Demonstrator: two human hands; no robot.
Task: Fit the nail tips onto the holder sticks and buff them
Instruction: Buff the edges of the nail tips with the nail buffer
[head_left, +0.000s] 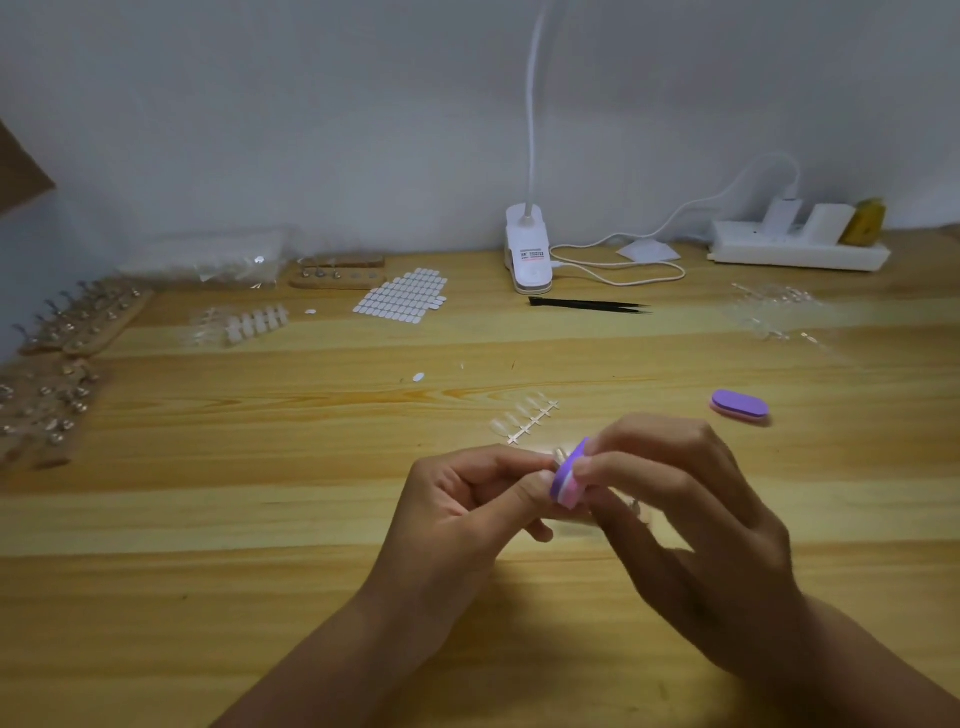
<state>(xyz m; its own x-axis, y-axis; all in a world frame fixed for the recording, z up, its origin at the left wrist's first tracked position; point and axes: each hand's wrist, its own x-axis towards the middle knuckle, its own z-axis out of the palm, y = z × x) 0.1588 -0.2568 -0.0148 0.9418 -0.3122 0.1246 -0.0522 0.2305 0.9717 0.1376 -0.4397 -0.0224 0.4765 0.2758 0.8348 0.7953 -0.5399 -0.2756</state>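
Observation:
My right hand (691, 525) pinches a small purple and pink buffer block (567, 479) above the wooden table (260, 519). My left hand (467, 501) pinches a clear nail tip (559, 456), mostly hidden, right against the buffer's purple face. A strip of clear nail tips (524, 418) lies just beyond my hands. A second purple buffer (740, 406) rests to the right. Wooden holder bases with sticks (83, 322) line the far left edge.
A sheet of white adhesive tabs (402, 296), black tweezers (589, 305), a white clip lamp (529, 249) with its cable and a power strip (800, 248) stand at the back. Clear bags (208, 260) and more nail strips (244, 322) lie back left, clear tip sprues (776, 312) back right.

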